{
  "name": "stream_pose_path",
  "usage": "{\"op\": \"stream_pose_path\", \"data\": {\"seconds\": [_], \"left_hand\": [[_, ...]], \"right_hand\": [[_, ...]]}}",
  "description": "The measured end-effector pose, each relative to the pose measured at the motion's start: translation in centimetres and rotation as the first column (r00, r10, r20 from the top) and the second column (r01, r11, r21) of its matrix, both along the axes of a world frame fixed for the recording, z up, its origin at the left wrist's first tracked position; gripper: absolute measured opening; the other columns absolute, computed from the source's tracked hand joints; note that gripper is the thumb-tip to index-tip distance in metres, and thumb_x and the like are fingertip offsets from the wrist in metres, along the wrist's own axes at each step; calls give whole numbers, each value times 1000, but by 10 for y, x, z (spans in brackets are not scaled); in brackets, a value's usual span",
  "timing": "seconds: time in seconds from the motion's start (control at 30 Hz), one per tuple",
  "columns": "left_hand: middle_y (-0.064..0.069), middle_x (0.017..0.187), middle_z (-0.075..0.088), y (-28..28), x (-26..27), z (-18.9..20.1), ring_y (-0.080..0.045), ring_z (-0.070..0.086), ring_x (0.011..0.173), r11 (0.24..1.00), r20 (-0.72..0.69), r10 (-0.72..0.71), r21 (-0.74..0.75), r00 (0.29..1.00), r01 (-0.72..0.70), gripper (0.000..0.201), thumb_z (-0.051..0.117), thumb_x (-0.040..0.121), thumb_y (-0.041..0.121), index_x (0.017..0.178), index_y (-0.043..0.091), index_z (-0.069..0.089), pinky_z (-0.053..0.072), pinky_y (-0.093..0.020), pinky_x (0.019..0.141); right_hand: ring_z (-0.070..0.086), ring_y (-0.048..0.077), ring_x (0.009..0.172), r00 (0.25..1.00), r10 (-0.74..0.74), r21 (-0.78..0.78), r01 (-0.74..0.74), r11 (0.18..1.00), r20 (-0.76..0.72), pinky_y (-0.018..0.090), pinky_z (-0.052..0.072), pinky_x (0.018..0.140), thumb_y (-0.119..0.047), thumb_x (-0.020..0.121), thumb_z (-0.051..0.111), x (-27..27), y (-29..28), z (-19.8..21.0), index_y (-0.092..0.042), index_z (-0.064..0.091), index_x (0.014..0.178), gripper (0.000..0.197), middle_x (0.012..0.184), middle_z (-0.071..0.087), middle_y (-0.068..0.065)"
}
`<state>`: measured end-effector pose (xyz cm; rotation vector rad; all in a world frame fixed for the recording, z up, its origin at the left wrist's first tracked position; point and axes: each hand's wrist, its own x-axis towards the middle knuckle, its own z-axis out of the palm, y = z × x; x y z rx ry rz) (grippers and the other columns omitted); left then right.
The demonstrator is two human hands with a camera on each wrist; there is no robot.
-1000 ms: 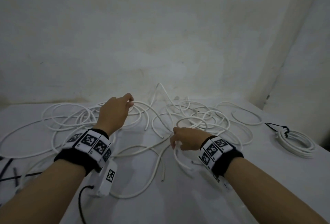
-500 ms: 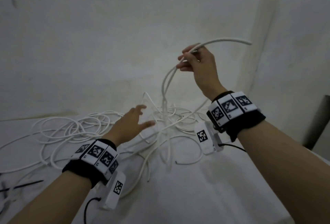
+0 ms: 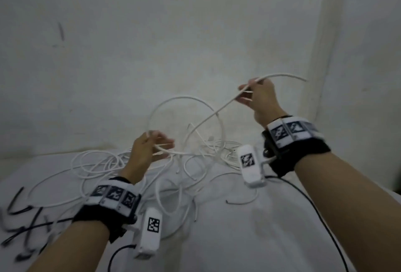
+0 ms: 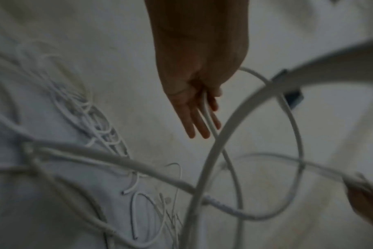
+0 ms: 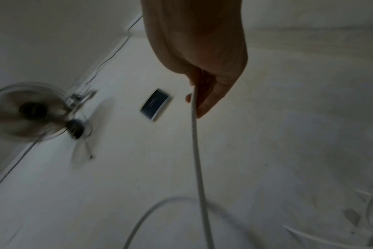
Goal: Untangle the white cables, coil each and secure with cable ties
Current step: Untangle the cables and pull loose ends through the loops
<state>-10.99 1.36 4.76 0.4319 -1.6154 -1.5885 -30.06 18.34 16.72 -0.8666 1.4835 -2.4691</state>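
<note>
My right hand [image 3: 253, 94] is raised over the table and pinches a white cable [image 3: 208, 117] near its free end, which curves off to the right. From there the cable drops toward the tangle of white cables [image 3: 102, 163] on the table. My left hand [image 3: 149, 148] is lower, at the middle, and holds a tall loop of cable [image 3: 186, 98] standing up from its thumb. In the left wrist view a cable [image 4: 210, 124] runs between the nearly straight fingers [image 4: 194, 121]. The right wrist view shows the cable [image 5: 195, 143] hanging from my pinching fingers [image 5: 204, 104].
Several black cable ties [image 3: 21, 215] lie at the table's left edge. The white table [image 3: 238, 239] meets a wall at the back and a corner at the right. A wall fan [image 5: 26, 111] shows in the right wrist view.
A second ago both hands were low on the tangle. The right hand lifted a cable end high. The left hand, open and reaching half a second ago, now holds a raised loop.
</note>
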Motion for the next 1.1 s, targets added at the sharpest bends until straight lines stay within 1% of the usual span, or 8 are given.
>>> {"op": "stream_pose_path", "data": {"seconds": [0.27, 0.53, 0.67, 0.8, 0.87, 0.93, 1.0, 1.1], "left_hand": [[-15, 42, 58, -31, 46, -22, -21, 58, 32, 975, 410, 70, 164, 910, -149, 26, 37, 100, 5, 77, -1, 47, 46, -23, 31], [-20, 120, 47, -33, 36, -16, -33, 61, 91, 977, 374, 213, -86, 903, -195, 66, 62, 88, 5, 137, 9, 18, 55, -46, 81], [-19, 145, 27, -15, 38, 18, -32, 27, 134, 360, -50, 576, -881, 816, -307, 74, 69, 81, 21, 141, 6, 27, 24, -43, 111], [-15, 131, 53, -11, 42, 39, -31, 40, 131, -264, -188, 657, -964, 730, -10, 50, 59, 79, 32, 124, 10, 55, 15, -54, 112], [-12, 105, 67, -2, 45, 42, -30, 60, 107, -170, 13, 791, -956, 612, 240, 28, 55, 89, 32, 106, 12, 63, 27, -48, 107], [-5, 88, 64, -1, 49, 39, -28, 61, 89, 211, 351, 803, -924, 482, 320, 24, 40, 97, 32, 96, 16, 59, 39, -34, 81], [-1, 69, 51, -8, 51, 34, -25, 52, 70, 609, 511, 538, -786, 670, 111, 26, 41, 96, 29, 76, 17, 53, 33, -31, 61], [5, 47, 37, -20, 54, 34, -11, 32, 41, 899, 240, 357, -352, 903, -262, 29, 47, 91, 13, 63, 15, 50, 25, -21, 41]], "right_hand": [[47, 12, 41, 995, -6, 415, 48, 908, -100, 19, 48, 38, -9, 101, 30, -17, 6, -35, -9, 49, 115, 23, 62, 40, 6], [40, 17, 50, 894, 316, 619, -58, 783, -316, 21, 43, 42, -12, 101, 36, 39, -35, -59, -15, 53, 126, 30, 62, 41, 6], [39, 3, 51, 693, 431, 681, 119, 722, -578, 11, 33, 49, -16, 99, 44, 63, -57, -64, -20, 60, 124, 30, 66, 49, -6], [54, 2, 87, 407, 531, 658, 300, 690, -743, 14, 35, 72, -14, 97, 49, 84, -72, -68, -19, 63, 121, 29, 105, 67, 1], [49, 9, 84, 332, 531, 625, 367, 689, -780, 24, 34, 71, -15, 97, 48, 88, -78, -69, -20, 63, 120, 28, 92, 60, 1], [45, 11, 76, 317, 497, 588, 366, 722, -808, 27, 33, 67, -20, 96, 50, 90, -83, -70, -17, 66, 109, 21, 81, 49, -3], [44, 11, 66, 417, 467, 595, 265, 759, -780, 27, 32, 62, -23, 94, 53, 84, -85, -73, -16, 64, 90, 14, 71, 48, -5], [44, 11, 53, 600, 475, 644, 88, 760, -643, 24, 35, 56, -20, 95, 50, 58, -81, -80, -18, 56, 71, 25, 59, 48, -2]]}}
